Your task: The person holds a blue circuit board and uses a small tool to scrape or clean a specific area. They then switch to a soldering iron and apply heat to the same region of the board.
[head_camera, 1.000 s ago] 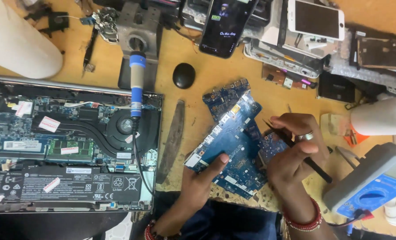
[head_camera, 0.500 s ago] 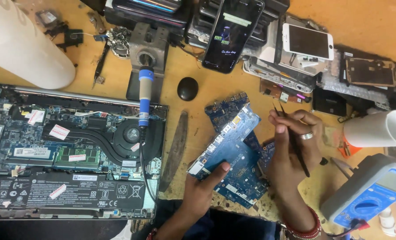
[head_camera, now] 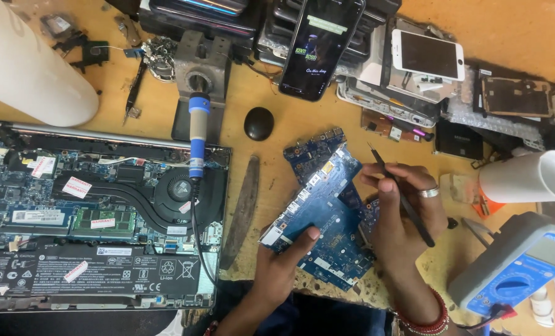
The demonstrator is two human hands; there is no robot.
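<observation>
A blue circuit board (head_camera: 325, 208) lies tilted on the wooden bench in front of me. My left hand (head_camera: 284, 261) grips its lower left edge, thumb on top. My right hand (head_camera: 408, 208) rests on the board's right side and holds black tweezers (head_camera: 402, 196), tips pointing up and away from the board. A silver ring sits on one finger, and red bangles circle the right wrist.
An opened laptop (head_camera: 91, 218) with fan and battery exposed fills the left. A blue-handled soldering iron (head_camera: 196, 140) rests over it. A blue multimeter (head_camera: 517, 267) is at right, a white cup (head_camera: 529, 177) above it. Phones (head_camera: 321, 46) and parts crowd the back.
The tweezers have swung from pointing down-right to upright, tips now raised above the board. My left hand keeps its hold on the board.
</observation>
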